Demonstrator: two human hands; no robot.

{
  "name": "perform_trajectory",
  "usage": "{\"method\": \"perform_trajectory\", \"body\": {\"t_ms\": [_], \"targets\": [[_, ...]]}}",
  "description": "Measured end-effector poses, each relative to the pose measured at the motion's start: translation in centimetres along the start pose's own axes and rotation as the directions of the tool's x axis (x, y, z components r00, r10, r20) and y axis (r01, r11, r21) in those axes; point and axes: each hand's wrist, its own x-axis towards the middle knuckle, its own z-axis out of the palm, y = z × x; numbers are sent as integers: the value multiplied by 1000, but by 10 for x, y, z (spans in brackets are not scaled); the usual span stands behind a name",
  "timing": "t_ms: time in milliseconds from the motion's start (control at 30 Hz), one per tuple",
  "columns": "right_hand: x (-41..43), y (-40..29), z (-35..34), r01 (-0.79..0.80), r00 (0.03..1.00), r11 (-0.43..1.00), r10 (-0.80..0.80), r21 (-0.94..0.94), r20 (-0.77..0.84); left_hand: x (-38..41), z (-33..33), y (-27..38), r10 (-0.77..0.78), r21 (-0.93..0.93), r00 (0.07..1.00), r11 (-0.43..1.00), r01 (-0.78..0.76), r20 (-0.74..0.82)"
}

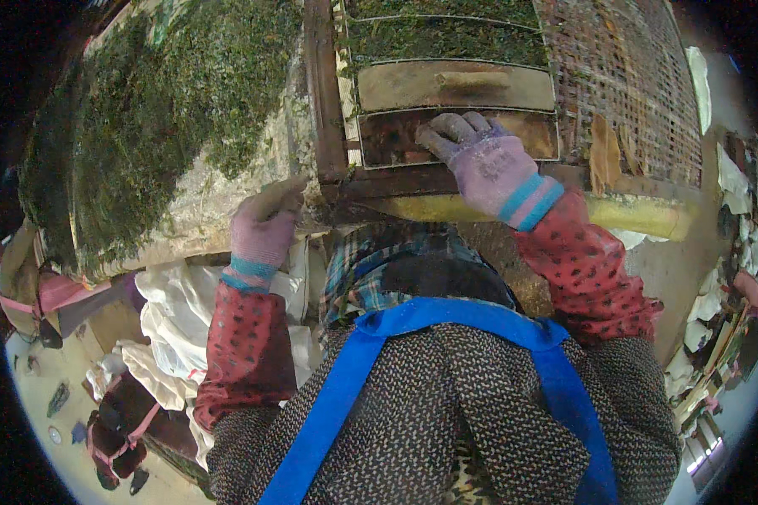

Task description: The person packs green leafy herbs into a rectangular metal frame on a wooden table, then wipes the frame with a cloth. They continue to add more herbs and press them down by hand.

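Note:
My right hand, in a lilac glove with blue bands, lies over a dark, wire-edged rectangular section of a framed surface, its fingertips bent down to it. Whether it grips anything does not show. Above it is a pale brown section with a small roll on it, and beyond that are sections covered in green leafy bits. My left hand, gloved alike, hovers or rests by the near corner of a pale board spread with green plant matter. Its fingers are curled and blurred; their contents cannot be seen.
A dark wooden bar separates the board from the wire-edged sections. At right lies a woven lattice with a brown strip. A yellow tube-like edge runs along the front. White cloth or sacks hang below left.

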Motion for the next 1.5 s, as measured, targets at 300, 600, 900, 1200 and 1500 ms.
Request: {"method": "perform_trajectory", "body": {"t_ms": [300,600,900,1200,1500], "targets": [[13,12,-35,55,995,968,-74,245,71,3,23,14,134,-88,989,986,-139,-57],[31,-7,-8,195,956,969,-222,151,193,4,20,20,66,-17,998,998,-67,-18],[-75,73,-7,-58,712,804,449,592,-539,21,12,31,-7,-224,997,974,23,73],[-171,92,40,-673,551,695,699,254,-456,51,19,60,152,75,986,985,-158,70],[-187,100,25,84,47,-8,999,996,4,43,29,88,364,-354,915,890,-287,175]]}}
